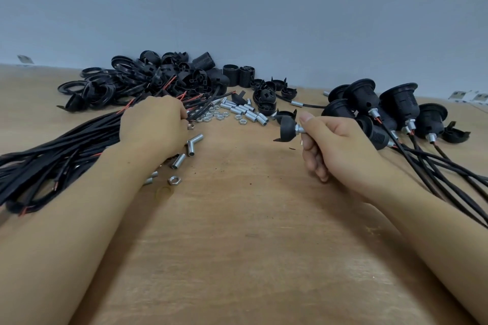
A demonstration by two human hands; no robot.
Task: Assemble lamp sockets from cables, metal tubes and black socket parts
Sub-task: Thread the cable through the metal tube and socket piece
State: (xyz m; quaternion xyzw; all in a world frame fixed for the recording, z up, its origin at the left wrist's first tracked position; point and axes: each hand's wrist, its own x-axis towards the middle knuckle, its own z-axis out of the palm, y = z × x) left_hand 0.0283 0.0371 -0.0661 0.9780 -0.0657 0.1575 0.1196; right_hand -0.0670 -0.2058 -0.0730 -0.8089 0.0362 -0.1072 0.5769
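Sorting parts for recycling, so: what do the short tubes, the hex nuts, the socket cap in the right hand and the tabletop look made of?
Short tubes: likely plated steel, bright silvery sheen.
Hex nuts: same shiny metal look.
Socket cap held by the right hand: matte black, probably moulded plastic; cannot rule out bakelite.
Tabletop: wood or plywood, with visible grain and an unvarnished, dull finish.

One head-worn wide-angle view looks forward and down, close above the light brown wooden tabletop [237, 219], facing the grey wall [237, 8] behind it.
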